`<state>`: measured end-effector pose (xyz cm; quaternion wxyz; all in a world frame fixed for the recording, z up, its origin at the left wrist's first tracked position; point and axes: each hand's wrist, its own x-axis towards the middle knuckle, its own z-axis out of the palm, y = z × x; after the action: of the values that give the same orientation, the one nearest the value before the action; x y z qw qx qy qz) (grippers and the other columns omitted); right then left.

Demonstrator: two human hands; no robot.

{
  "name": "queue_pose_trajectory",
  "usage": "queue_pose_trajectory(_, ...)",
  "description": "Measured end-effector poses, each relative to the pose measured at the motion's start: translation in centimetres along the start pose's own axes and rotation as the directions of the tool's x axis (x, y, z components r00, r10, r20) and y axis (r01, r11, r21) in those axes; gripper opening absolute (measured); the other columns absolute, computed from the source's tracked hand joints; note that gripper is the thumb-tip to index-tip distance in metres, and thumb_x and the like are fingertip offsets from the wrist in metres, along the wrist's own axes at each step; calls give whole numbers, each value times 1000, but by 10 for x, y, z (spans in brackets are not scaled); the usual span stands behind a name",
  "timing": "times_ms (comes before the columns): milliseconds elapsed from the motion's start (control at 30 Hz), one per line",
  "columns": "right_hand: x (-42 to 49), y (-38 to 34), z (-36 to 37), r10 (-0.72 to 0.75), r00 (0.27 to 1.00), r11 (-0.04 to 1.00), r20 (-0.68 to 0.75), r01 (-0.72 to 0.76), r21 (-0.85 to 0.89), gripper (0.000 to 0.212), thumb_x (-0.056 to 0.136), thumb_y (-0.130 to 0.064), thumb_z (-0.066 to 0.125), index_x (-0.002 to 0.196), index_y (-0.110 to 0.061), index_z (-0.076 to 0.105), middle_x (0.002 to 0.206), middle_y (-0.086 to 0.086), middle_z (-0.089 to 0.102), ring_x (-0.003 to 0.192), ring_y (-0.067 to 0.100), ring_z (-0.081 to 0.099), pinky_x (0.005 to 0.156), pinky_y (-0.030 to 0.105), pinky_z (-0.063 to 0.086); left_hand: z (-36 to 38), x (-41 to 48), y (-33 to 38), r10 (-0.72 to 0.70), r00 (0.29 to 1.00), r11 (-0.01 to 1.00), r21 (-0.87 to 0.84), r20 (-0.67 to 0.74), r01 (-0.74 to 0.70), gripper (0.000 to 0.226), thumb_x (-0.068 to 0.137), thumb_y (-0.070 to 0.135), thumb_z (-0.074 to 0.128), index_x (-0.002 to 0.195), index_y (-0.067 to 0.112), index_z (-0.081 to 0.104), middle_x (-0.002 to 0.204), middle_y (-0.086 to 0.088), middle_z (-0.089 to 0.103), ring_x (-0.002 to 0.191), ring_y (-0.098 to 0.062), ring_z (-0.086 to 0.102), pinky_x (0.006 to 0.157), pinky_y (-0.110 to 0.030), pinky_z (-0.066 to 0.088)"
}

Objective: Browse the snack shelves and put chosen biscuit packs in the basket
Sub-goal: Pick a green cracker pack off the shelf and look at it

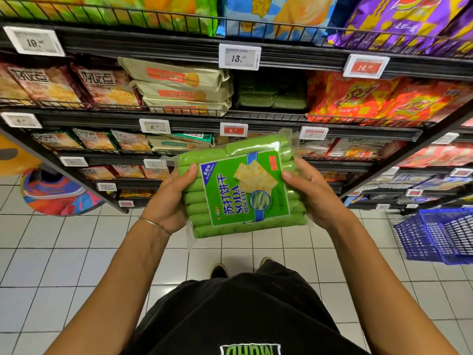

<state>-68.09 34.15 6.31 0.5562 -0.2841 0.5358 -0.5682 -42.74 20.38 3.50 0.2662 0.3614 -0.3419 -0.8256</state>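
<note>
Gripping a green pack (243, 190) by both side edges: left hand (167, 201) on the left, right hand (316, 198) on the right, thumbs curled over the front. Held up before the shelves (256, 116). Well apart to the right, on the floor (76, 252), a blue basket (440, 234).

Location: a supermarket snack aisle. Black wire-fronted shelves (163, 48) fill the upper half of the frame in several tiers. They are stocked with rows of identical packs (358, 98). Clipped to the shelf edges are price tags (239, 57) reading 19, 13.70, 14 and 6. A blue basket (440, 234) stands on the white tiled floor (76, 252) at the right edge.
</note>
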Motion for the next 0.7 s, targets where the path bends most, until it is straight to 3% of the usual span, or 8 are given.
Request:
queue_pose_trajectory(100, 2, 1, -4, 111, 993, 993, -28, -112, -29, 49, 87, -26, 71, 134, -17, 63, 123, 13, 75, 107, 30, 75, 80, 39, 63, 7, 1, 5, -126, 992, 992, 3, -5, 126, 62, 89, 40, 64, 146, 17, 55, 123, -14, 71, 97, -27, 75, 75, -42, 62)
queue_pose_trajectory(233, 3, 0, -13, 168, 977, 986, -132, -164, 43, 35, 84, -33, 74, 117, -21, 77, 119, 12, 77, 104, 29, 76, 81, 39, 62, 2, 1, 15, -97, 990, 995, -16, 103, 99, 41, 86, 25, 71, 125, 15, 73, 120, -12, 75, 110, -30, 71, 82, -42, 62)
queue_pose_trajectory(300, 2, -3, -18, 243, 964, 965, -105, -229, 125, 29, 83, -36, 74, 107, -21, 82, 116, 12, 78, 101, 29, 77, 77, 40, 64, -5, 1, 19, -126, 977, 992, -3, 171, 128, 53, 82, 18, 72, 134, 12, 66, 129, -15, 70, 120, -35, 63, 92, -53, 58)
queue_pose_trajectory(367, 3, -2, -23, 319, 944, 926, -80, -293, 238, 32, 83, -37, 76, 107, -18, 83, 119, 14, 76, 104, 31, 76, 78, 43, 64, -7, -1, 20, -176, 935, 983, 10, 309, 182, 58, 93, 14, 56, 150, 16, 49, 148, -18, 55, 134, -40, 52, 109, -66, 42)
queue_pose_trajectory(400, 3, -1, -27, 333, 941, 906, -69, -298, 301, 36, 84, -38, 74, 111, -16, 82, 125, 16, 74, 109, 33, 75, 83, 46, 63, -7, -2, 19, -184, 916, 980, -11, 357, 201, 57, 96, 15, 51, 152, 18, 47, 150, -18, 53, 135, -39, 52, 111, -66, 40)
queue_pose_trajectory(500, 2, -2, -30, 310, 951, 870, -11, -279, 407, 38, 90, -43, 65, 117, -20, 80, 128, 12, 73, 111, 32, 73, 90, 45, 61, -3, -1, 16, -210, 920, 963, -92, 332, 253, 51, 96, 30, 54, 145, 18, 57, 141, -12, 62, 126, -33, 61, 103, -54, 50)
queue_pose_trajectory(633, 6, -1, -26, 383, 922, 877, -53, -345, 335, 48, 86, -47, 71, 124, -18, 76, 127, 14, 73, 96, 29, 77, 71, 41, 64, 3, 4, 19, -327, 939, 945, 22, 107, 326, 39, 89, 45, 56, 118, 29, 76, 121, -2, 72, 98, -22, 70, 79, -34, 54)
queue_pose_trajectory(700, 8, 1, -23, 431, 901, 851, -49, -388, 354, 58, 88, -48, 70, 134, -12, 70, 129, 18, 71, 95, 31, 77, 69, 44, 66, 0, 6, 18, -368, 926, 927, -44, 78, 372, 41, 89, 41, 55, 120, 24, 75, 117, -5, 71, 90, -26, 71, 63, -31, 61)
